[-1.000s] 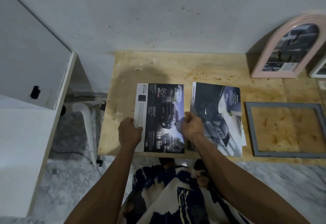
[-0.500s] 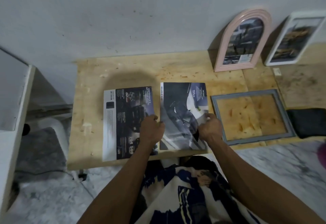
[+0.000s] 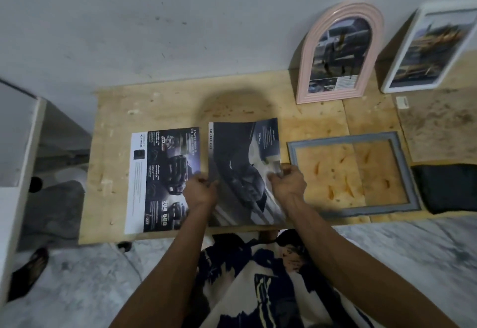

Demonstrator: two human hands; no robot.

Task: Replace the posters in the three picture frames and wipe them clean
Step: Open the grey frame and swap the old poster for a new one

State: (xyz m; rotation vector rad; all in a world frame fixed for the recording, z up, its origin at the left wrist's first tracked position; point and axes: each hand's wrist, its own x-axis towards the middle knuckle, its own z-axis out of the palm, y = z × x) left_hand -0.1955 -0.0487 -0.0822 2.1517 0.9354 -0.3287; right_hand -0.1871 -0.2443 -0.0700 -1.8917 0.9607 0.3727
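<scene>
Two dark car posters lie side by side on the plywood table (image 3: 154, 105). The left poster (image 3: 165, 178) lies flat. My left hand (image 3: 201, 189) pinches the left edge of the right poster (image 3: 242, 162), and my right hand (image 3: 287, 182) pinches its right edge, lifting that side slightly. An empty grey rectangular frame (image 3: 402, 170) lies flat to the right of the hands. A pink arched frame (image 3: 309, 69) and a white rectangular frame (image 3: 402, 51) lean on the wall at the back right, each with a picture inside.
A black cloth (image 3: 449, 188) lies at the right edge next to the grey frame. A white cabinet (image 3: 15, 147) stands left of the table. The grey wall (image 3: 180, 18) runs behind. A sandal (image 3: 31, 271) rests on the marble floor at lower left.
Both hands left the left poster and took hold of the right poster's two edges. The camera swung right, bringing the white frame and black cloth into view.
</scene>
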